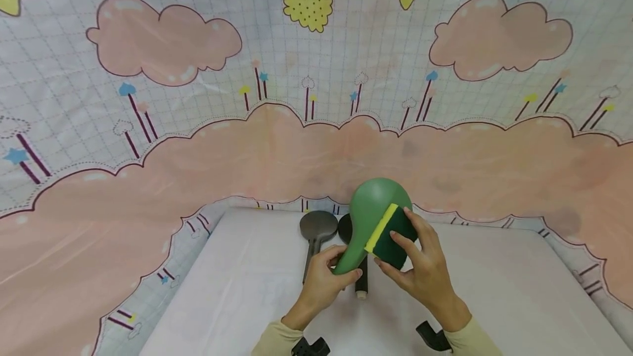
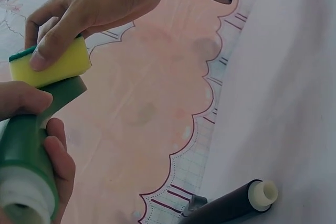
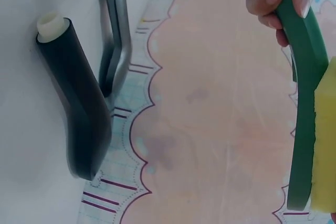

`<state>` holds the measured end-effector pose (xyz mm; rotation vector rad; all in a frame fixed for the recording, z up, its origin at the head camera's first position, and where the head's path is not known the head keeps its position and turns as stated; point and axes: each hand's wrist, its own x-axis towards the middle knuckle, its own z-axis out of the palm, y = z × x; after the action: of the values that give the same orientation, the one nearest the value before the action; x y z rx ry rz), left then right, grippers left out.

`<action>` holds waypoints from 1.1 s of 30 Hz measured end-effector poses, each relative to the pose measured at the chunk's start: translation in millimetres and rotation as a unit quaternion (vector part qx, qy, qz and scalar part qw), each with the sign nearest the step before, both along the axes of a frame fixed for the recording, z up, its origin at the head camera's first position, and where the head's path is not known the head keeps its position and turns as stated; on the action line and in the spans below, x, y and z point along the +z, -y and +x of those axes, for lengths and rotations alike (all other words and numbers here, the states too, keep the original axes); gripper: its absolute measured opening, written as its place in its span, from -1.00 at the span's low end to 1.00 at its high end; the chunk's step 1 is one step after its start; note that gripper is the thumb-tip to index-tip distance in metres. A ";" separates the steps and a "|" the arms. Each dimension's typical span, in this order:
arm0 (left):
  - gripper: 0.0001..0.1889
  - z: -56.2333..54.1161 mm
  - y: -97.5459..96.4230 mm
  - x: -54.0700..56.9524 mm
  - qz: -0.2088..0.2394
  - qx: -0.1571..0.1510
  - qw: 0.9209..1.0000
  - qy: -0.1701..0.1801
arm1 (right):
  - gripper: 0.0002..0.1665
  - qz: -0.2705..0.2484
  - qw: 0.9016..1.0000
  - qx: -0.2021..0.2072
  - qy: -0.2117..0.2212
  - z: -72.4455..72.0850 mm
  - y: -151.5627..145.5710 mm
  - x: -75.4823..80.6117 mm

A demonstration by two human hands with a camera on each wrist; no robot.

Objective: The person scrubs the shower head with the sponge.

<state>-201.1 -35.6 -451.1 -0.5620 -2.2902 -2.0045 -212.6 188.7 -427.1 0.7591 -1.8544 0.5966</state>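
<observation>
My left hand (image 1: 320, 282) grips a green shower head (image 1: 376, 196) by its handle, holding it up over the white table. In the left wrist view the white hollow connector (image 2: 26, 200) shows at the handle's end. My right hand (image 1: 429, 271) holds a sponge (image 1: 395, 240) with a dark green scouring side and a yellow foam side. The foam (image 3: 324, 156) lies against the shower head in the right wrist view, the scouring side turned toward the fingers. My right thumb and spread fingers pinch the sponge by its edges.
Behind the hands, a grey shower head (image 1: 318, 227) lies on the white table (image 1: 237, 268). Beside it is a black shower head (image 3: 79, 98) with a pale connector, partly hidden by the green one in the head view. A patterned cloth (image 1: 296, 158) hangs beyond the table.
</observation>
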 end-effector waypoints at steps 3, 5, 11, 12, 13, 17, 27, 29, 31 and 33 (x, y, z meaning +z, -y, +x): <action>-0.56 -2.6 -2.2 2.9 0.002 0.005 1.000 -0.015 | -0.33 0.005 1.000 -0.001 -0.004 -2.5 -1.8 5.4; -0.56 -3.3 -3.7 4.0 -0.001 0.000 1.000 -0.019 | -0.32 0.000 1.000 -0.006 -0.006 -1.8 -3.0 5.8; -0.53 -4.1 -5.3 7.4 0.009 -0.006 1.000 -0.012 | -0.32 -0.004 1.000 -0.008 0.001 -2.8 -3.9 8.7; -0.53 -3.7 -5.1 7.8 0.012 -0.005 1.000 -0.008 | -0.31 -0.004 1.000 -0.006 0.003 -3.1 -3.6 9.2; -0.53 -3.7 -4.9 7.6 0.012 -0.003 1.000 -0.002 | -0.31 -0.004 1.000 -0.005 0.004 -3.4 -3.4 9.7; -0.54 -3.6 -3.7 6.3 0.007 -0.002 1.000 0.009 | -0.30 -0.006 1.000 -0.006 0.011 -4.6 -3.2 10.1; -0.54 -6.9 -1.0 10.3 0.001 -0.001 1.000 0.002 | -0.24 -0.015 0.999 -0.017 0.026 -12.5 -9.5 9.9; -0.54 -6.3 -0.7 10.8 0.007 0.002 1.000 0.003 | -0.24 -0.014 0.999 -0.020 0.032 -13.0 -10.4 9.5; -0.53 -4.7 -0.7 10.5 0.010 0.000 1.000 0.011 | -0.24 -0.014 0.999 -0.023 0.035 -12.2 -11.1 8.5; -0.52 -3.6 -1.1 8.6 0.012 -0.003 1.000 0.017 | -0.24 -0.014 0.999 -0.021 0.036 -11.2 -11.8 7.5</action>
<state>-204.8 -34.6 -442.5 -0.5376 -2.2825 -2.0565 -223.8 200.4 -419.6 0.6861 -1.9199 0.6290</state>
